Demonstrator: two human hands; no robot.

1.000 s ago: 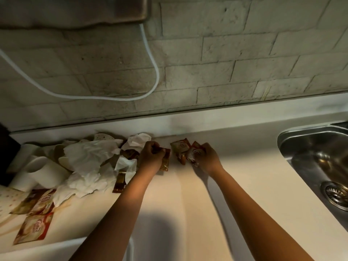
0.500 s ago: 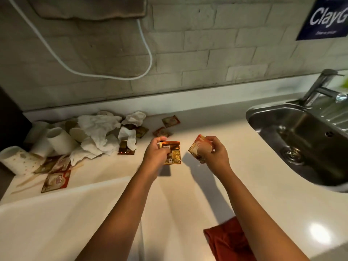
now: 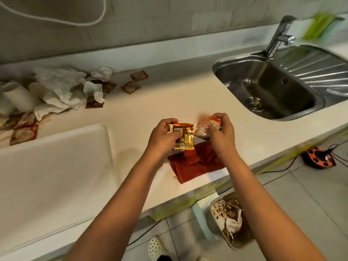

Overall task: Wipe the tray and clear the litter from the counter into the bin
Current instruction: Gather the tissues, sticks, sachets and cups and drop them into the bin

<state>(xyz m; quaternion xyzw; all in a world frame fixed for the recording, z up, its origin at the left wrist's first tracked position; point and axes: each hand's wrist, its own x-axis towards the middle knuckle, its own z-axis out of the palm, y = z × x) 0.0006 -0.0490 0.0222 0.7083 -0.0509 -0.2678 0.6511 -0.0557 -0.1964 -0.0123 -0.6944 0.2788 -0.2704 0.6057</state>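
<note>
**Foil sachets in both hands, bin still to reach**

Gold-foil sachet [image 3: 183, 137] pinched flat in left hand [image 3: 162, 135], thumb on top, fingers under. Right hand [image 3: 221, 129] clenched round a red-and-cream sachet [image 3: 206, 128], slightly crumpled. Both hands hover over the tabletop [image 3: 169, 106], just above the red cloth [image 3: 195, 162] lying at the front edge.

Bin [image 3: 228, 219] sits on the floor below and to the right of the hands, already part full of wrappers and sticks. Step in hand, by my read: carry both sachets to the bin. To do it well: keep both grips closed until hands are past the tabletop edge and directly over the bin mouth, then let go low so light foil does not flutter onto the floor. Drop both together, saves a trip.

Tray [image 3: 56, 176] white, to the left on the tabletop, surface looks bare; cannot tell if wiped. Litter left: two loose sachets [image 3: 134, 82] near the back, crumpled tissues [image 3: 62, 87] with more sachets under them, paper cups [image 3: 17, 97] at far left. Sink [image 3: 273, 87] to the right, not involved.
</note>
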